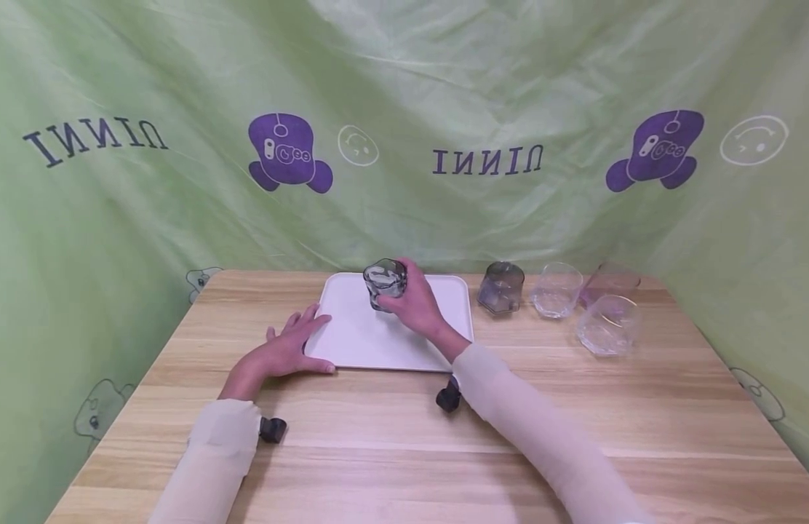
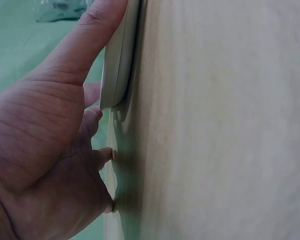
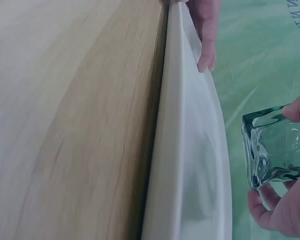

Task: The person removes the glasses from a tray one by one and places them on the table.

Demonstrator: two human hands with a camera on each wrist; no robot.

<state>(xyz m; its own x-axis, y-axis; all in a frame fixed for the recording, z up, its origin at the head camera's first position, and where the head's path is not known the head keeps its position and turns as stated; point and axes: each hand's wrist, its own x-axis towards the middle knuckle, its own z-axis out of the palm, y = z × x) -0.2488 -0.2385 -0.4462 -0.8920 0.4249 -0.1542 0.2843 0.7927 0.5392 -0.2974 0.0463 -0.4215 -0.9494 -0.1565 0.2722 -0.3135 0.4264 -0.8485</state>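
A white tray (image 1: pixel 372 338) lies flat on the wooden table (image 1: pixel 444 451), near its far middle. My right hand (image 1: pixel 407 291) grips a grey-tinted glass cup (image 1: pixel 385 282) and holds it tilted just above the tray's far part. In the right wrist view the cup (image 3: pixel 272 147) hangs clear of the tray (image 3: pixel 190 165), pinched by my right hand (image 3: pixel 285 200). My left hand (image 1: pixel 287 353) rests flat at the tray's near left corner, fingers spread. Seen from the left wrist, the thumb of this left hand (image 2: pixel 55 125) lies along the tray's rim (image 2: pixel 119 60).
Right of the tray stand a dark grey glass (image 1: pixel 501 286), a clear glass (image 1: pixel 557 290), a purple-tinted glass (image 1: pixel 610 280) and a second clear glass (image 1: pixel 609 324). A green printed cloth (image 1: pixel 404 109) walls in the table on three sides.
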